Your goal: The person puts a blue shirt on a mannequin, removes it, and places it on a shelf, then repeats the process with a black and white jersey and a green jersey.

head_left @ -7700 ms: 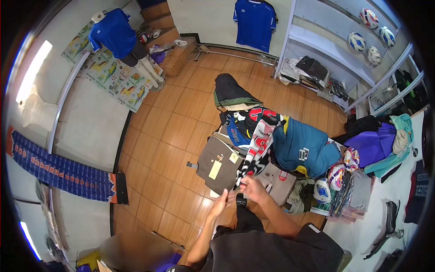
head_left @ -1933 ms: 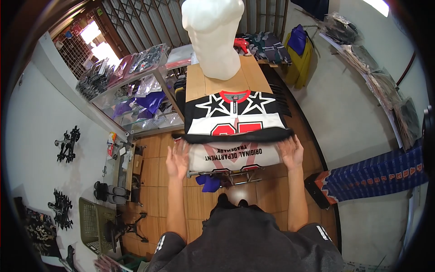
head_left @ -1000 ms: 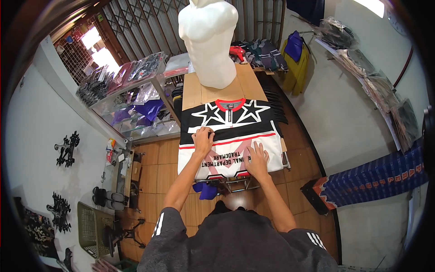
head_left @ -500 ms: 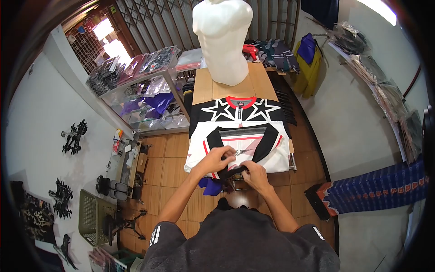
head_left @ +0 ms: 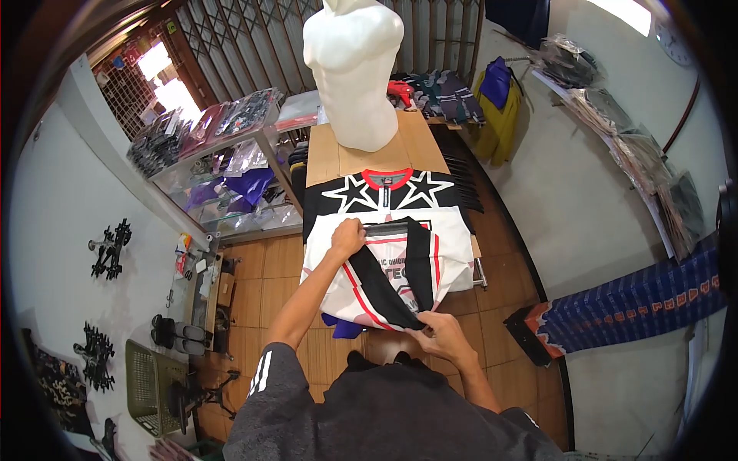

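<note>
A white shirt (head_left: pixel 457 261) with a black collar and red piping lies across the table in front of me. My left hand (head_left: pixel 348 237) is closed on the far left corner of its black collar (head_left: pixel 377 280). Nearer my body, my right hand (head_left: pixel 442 336) pinches the collar's lower tip, so the band forms a long V between both hands. Printed lettering shows inside the neck opening. Just beyond lies a black jersey (head_left: pixel 396 200) with white star outlines and a red neckband, partly covered by the white shirt.
A white torso mannequin (head_left: pixel 355 73) stands on the table's wooden top (head_left: pixel 421 142). To the left is a glass display case (head_left: pixel 265 157) with packaged clothes. Blue patterned cloth (head_left: pixel 626 303) hangs at the right, and a green basket (head_left: pixel 146 384) stands lower left.
My left hand has moved away from me to the collar's far left corner. My right hand has come closer to my body with the tip, stretching the collar into a V.
</note>
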`<state>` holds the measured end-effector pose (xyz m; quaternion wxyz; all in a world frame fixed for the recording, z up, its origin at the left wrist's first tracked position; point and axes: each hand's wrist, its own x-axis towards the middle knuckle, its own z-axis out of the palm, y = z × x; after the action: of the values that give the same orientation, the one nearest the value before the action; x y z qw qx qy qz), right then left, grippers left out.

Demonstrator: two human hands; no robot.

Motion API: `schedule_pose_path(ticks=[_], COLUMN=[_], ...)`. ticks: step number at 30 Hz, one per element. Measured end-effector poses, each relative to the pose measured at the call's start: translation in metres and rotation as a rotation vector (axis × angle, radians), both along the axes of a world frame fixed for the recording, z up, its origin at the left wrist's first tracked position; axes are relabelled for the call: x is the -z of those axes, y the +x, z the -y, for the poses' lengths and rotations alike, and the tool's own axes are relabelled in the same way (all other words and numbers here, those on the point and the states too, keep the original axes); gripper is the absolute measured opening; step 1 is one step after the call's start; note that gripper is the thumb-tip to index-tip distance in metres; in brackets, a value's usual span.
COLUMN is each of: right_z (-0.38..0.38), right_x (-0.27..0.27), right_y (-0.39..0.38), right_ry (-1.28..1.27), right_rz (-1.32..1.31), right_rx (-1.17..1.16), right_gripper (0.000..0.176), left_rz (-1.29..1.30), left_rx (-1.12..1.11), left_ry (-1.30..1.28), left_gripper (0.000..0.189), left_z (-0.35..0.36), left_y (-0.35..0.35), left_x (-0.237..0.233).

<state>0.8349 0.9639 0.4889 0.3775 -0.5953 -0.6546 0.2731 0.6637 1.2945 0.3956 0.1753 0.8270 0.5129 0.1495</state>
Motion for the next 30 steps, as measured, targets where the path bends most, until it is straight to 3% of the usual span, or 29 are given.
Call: schedule_pose_path(ticks=[6,9,11,13,14,16,22,23,26,30], right_z=[-0.007,-0.025,-0.042,-0.061,-0.071,-0.09,-0.157,-0.166,-0.2,-0.241], right_x=[-0.04,-0.071,-0.082,-0.099,-0.111,-0.134,-0.179,-0.187,-0.193,-0.199], right_y=[0.008,0.005,0.003,-0.009,-0.02,-0.054,-0.155,-0.172,-0.206,-0.244], right_ry=[0.077,0.247,0.362,0.448,0.48,0.549,0.722,0.728,0.725,0.681], right_rz=[-0.044,0.028,0.074,0.117,0.129,0.141,0.176,0.177,0.103,0.107], right_rx=[0.204,0.274,0.3,0.315,0.315,0.34,0.255,0.248,0.194,0.141], right_gripper=[0.017,0.013,0.013,0.013,0.013,0.015,0.018,0.017,0.015,0.012], left_rz=[0.41,0.515,0.609,0.562,0.643,0.686,0.825,0.865,0.752,0.789], left_rx=[-0.165,-0.261,-0.302,-0.318,-0.422,-0.409,-0.437,-0.403,-0.443,-0.477], left_ry=[0.261,0.448,0.426,0.621,0.441,0.52,0.202,0.192,0.211,0.127], left_gripper=[0.013,0.013,0.017,0.018,0.016,0.017,0.026,0.019,0.006,0.015], left_z=[-0.014,-0.015,-0.004,-0.003,0.002,0.003,0.04,0.049,0.06,0.071], left_y=[-0.07,-0.139,-0.191,-0.248,-0.276,-0.336,-0.484,-0.5,-0.558,-0.613], left_x=[-0.053,-0.117,-0.165,-0.196,-0.212,-0.236,-0.299,-0.308,-0.315,-0.318])
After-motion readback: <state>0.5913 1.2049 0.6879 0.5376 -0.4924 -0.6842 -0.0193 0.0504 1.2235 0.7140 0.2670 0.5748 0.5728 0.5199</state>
